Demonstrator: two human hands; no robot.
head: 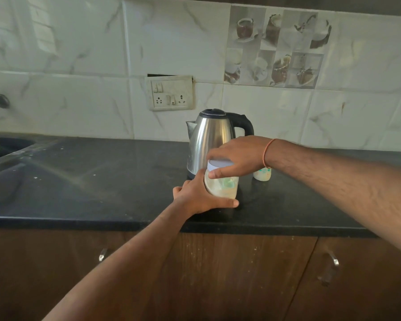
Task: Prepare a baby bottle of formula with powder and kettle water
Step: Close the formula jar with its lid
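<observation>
The powder jar (pixel 221 185), a clear container with a pale lid (pixel 219 164), stands upright on the dark counter (pixel 102 181), just at 6 o'clock of the steel kettle (pixel 212 140) and touching or nearly touching its base. My left hand (pixel 199 196) wraps the jar's lower body from 8 o'clock, fingers curled around the far side and thumb along the bottom edge, bracing it. My right hand (pixel 239 156) comes in from 3 o'clock and sits on top, fingers closed over the lid and thumb pressed on the near rim. The jar's long axis runs straight up, so the lid lies directly under my right palm; I judge a twist about that axis is what comes next. A small bottle (pixel 262 174) waits at 3 o'clock of the jar, partly hidden behind my right wrist, which is bent down with the forearm level.
</observation>
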